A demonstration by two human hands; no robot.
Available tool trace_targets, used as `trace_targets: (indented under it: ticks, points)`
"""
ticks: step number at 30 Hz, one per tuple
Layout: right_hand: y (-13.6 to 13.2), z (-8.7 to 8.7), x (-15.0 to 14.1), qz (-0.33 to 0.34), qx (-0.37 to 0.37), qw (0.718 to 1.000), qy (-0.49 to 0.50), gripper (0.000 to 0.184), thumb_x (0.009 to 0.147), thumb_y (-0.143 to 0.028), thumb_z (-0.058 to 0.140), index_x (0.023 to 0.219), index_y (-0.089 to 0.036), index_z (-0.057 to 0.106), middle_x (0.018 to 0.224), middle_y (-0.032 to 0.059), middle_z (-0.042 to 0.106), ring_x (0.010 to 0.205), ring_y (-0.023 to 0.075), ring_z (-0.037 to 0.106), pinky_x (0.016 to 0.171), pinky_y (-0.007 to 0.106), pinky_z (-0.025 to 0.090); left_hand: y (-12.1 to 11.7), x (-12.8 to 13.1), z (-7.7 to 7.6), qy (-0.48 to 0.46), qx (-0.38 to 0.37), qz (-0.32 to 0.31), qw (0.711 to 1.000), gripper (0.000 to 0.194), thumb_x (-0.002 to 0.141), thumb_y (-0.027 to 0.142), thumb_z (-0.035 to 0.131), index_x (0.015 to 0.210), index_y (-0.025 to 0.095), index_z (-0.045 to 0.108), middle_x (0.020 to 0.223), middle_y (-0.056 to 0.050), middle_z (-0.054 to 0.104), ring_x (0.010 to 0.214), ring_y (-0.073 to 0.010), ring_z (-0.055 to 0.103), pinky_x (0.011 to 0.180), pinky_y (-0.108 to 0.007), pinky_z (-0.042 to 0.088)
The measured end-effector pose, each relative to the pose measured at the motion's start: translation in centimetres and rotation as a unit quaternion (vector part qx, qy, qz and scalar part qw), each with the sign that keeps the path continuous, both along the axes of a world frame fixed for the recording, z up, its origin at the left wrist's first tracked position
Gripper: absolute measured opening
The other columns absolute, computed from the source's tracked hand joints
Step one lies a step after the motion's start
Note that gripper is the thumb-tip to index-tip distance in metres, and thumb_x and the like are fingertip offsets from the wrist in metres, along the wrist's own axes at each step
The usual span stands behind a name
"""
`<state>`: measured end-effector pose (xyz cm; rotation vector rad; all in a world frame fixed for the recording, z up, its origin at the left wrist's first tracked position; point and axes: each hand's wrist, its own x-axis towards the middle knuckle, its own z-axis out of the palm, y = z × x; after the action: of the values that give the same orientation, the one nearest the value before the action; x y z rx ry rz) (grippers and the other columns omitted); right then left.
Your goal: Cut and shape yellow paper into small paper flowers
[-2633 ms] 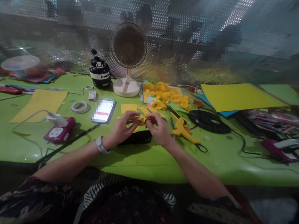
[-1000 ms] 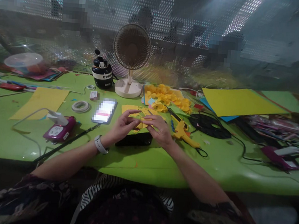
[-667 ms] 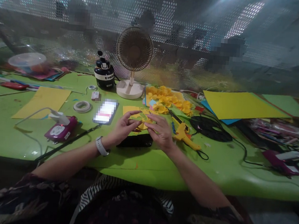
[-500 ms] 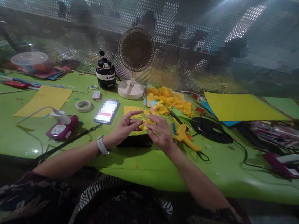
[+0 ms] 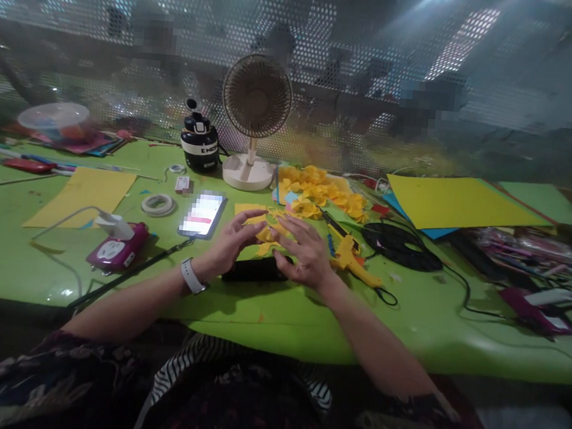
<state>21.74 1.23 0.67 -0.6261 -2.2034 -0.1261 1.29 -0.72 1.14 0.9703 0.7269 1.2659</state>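
Note:
My left hand [image 5: 231, 243], with a pale watch band at the wrist, is curled, its thumb and fingertips close together at a small yellow paper piece [image 5: 275, 225]; the grip is partly hidden. Facing it, my right hand [image 5: 307, 251] has its fingers apart and its thumb away from them, fingertips near the same piece. Yellow paper cutouts [image 5: 265, 248] lie beneath the hands. A dark, flat, long object [image 5: 254, 270] rests just in front of them. Beyond is a pile of folded yellow paper flowers [image 5: 313, 187].
Right of my hands lie a yellow glue gun [image 5: 354, 262], a cutter knife [image 5: 339, 229] and a black disc-shaped thing [image 5: 401, 244]. To the left are a phone [image 5: 203, 214], a tape roll [image 5: 158, 204] and a purple power adapter [image 5: 117, 246]. A fan [image 5: 250, 171] and a bottle [image 5: 199, 147] stand behind.
My right thumb has come away from its fingers and dropped lower; its fingers are more spread. My left thumb has risen toward its index finger. The view has shifted slightly.

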Motion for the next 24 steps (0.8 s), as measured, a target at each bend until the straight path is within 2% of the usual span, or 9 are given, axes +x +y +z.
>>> trace_targets:
  ticks: [3, 6, 10, 12, 14, 17, 20, 24]
  points:
    - [0.1, -0.3, -0.3, 0.017, -0.043, 0.999, 0.016, 0.043, 0.088, -0.028, 0.057, 0.131, -0.029, 0.063, 0.139, 0.0087, 0.060, 0.131, 0.0286, 0.053, 0.107, 0.054, 0.045, 0.2, -0.1, -0.3, 0.020, 0.019, -0.001, 1.000, 0.061, 0.073, 0.027, 0.084, 0.126, 0.017, 0.057, 0.095, -0.005, 0.077, 0.091, -0.0170, 0.072, 0.087, -0.031, 0.053]
    - [0.1, -0.4, -0.4, 0.029, -0.074, 0.997, 0.020, 0.046, 0.090, -0.028, 0.054, 0.136, -0.028, 0.059, 0.142, 0.0098, 0.057, 0.133, 0.0281, 0.051, 0.109, 0.055, 0.042, 0.5, -0.2, -0.7, 0.015, 0.018, -0.011, 1.000, 0.064, 0.074, 0.028, 0.084, 0.130, 0.017, 0.055, 0.095, -0.005, 0.077, 0.091, -0.0168, 0.073, 0.088, -0.031, 0.053]
    - [-0.1, 0.0, -0.4, 0.005, -0.103, 0.992, 0.079, 0.039, 0.092, -0.029, 0.052, 0.129, -0.026, 0.062, 0.138, 0.0112, 0.059, 0.131, 0.0279, 0.053, 0.109, 0.053, 0.042, 0.6, -0.2, -0.8, 0.009, 0.016, 0.001, 1.000, 0.066, 0.073, 0.029, 0.085, 0.132, 0.018, 0.055, 0.090, -0.002, 0.078, 0.088, -0.0148, 0.072, 0.088, -0.030, 0.053]
    - [-0.3, 0.4, -0.4, -0.032, -0.144, 0.976, 0.160, 0.029, 0.094, -0.034, 0.052, 0.118, -0.023, 0.065, 0.125, 0.0117, 0.065, 0.119, 0.0264, 0.059, 0.100, 0.048, 0.049, 0.4, 0.0, -0.5, 0.023, 0.027, 0.010, 0.999, 0.065, 0.073, 0.029, 0.084, 0.130, 0.018, 0.056, 0.089, -0.002, 0.077, 0.087, -0.0144, 0.072, 0.087, -0.030, 0.053]
    - [-0.5, 0.6, -0.5, -0.050, -0.221, 0.949, 0.218, 0.025, 0.095, -0.042, 0.052, 0.100, -0.022, 0.064, 0.103, 0.0092, 0.069, 0.096, 0.0226, 0.066, 0.083, 0.039, 0.056, 0.0, 0.2, -0.3, 0.039, 0.043, 0.010, 0.998, 0.064, 0.073, 0.028, 0.084, 0.129, 0.018, 0.056, 0.088, -0.001, 0.077, 0.085, -0.0140, 0.072, 0.086, -0.029, 0.053]
    - [-0.8, 0.7, -1.0, -0.019, -0.348, 0.915, 0.204, 0.033, 0.091, -0.053, 0.057, 0.081, -0.022, 0.058, 0.074, 0.0018, 0.064, 0.067, 0.0167, 0.061, 0.062, 0.031, 0.053, -0.4, 0.5, -0.2, 0.044, 0.063, -0.001, 0.997, 0.064, 0.073, 0.028, 0.084, 0.129, 0.018, 0.054, 0.088, -0.001, 0.076, 0.086, -0.0141, 0.072, 0.087, -0.030, 0.054]
    - [-1.0, 0.6, -1.4, 0.020, -0.401, 0.898, 0.182, 0.034, 0.089, -0.055, 0.059, 0.080, -0.022, 0.058, 0.068, 0.0004, 0.063, 0.063, 0.0164, 0.061, 0.060, 0.030, 0.052, -0.5, 0.6, -0.3, 0.040, 0.071, -0.003, 0.997, 0.066, 0.074, 0.028, 0.083, 0.131, 0.018, 0.052, 0.091, -0.002, 0.076, 0.088, -0.0147, 0.072, 0.089, -0.032, 0.054]
    - [-1.1, 0.6, -1.3, 0.021, -0.395, 0.905, 0.158, 0.032, 0.093, -0.050, 0.055, 0.079, -0.022, 0.056, 0.072, 0.0022, 0.066, 0.066, 0.0169, 0.063, 0.061, 0.030, 0.051, -0.4, 0.6, -0.4, 0.034, 0.062, 0.005, 0.997, 0.065, 0.074, 0.027, 0.083, 0.131, 0.017, 0.053, 0.086, -0.001, 0.075, 0.084, -0.0142, 0.071, 0.087, -0.031, 0.054]
